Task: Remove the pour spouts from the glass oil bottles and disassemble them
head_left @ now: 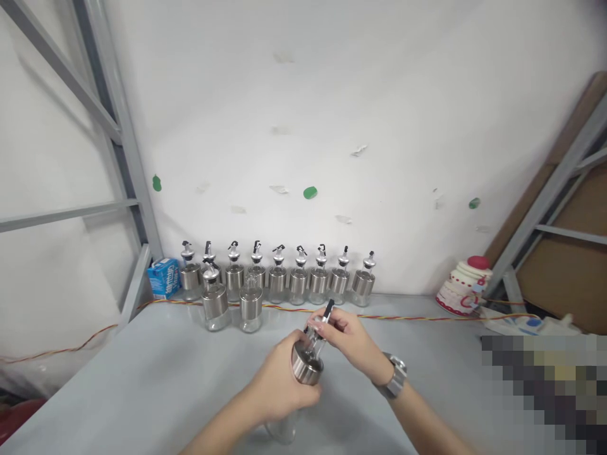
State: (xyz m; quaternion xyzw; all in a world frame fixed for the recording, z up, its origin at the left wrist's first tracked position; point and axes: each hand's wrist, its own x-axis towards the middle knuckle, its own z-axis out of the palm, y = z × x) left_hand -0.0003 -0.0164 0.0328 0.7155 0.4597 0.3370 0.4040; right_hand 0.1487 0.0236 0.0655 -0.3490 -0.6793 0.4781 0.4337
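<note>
My left hand (279, 382) grips a glass oil bottle (303, 370) around its steel collar, holding it tilted above the grey table (142, 379). My right hand (348, 338) pinches the black-tipped pourer spout (322, 319) at the bottle's mouth. A steel watch (396, 376) sits on my right wrist. The bottle's clear base (282, 431) shows below my left hand.
A row of several matching bottles (277, 275) stands against the white wall, with two more (232, 306) a little in front. A blue carton (164, 278) sits at the left, a toy cake (462, 284) at the right, and a twisted wire (403, 317) runs along the table's back.
</note>
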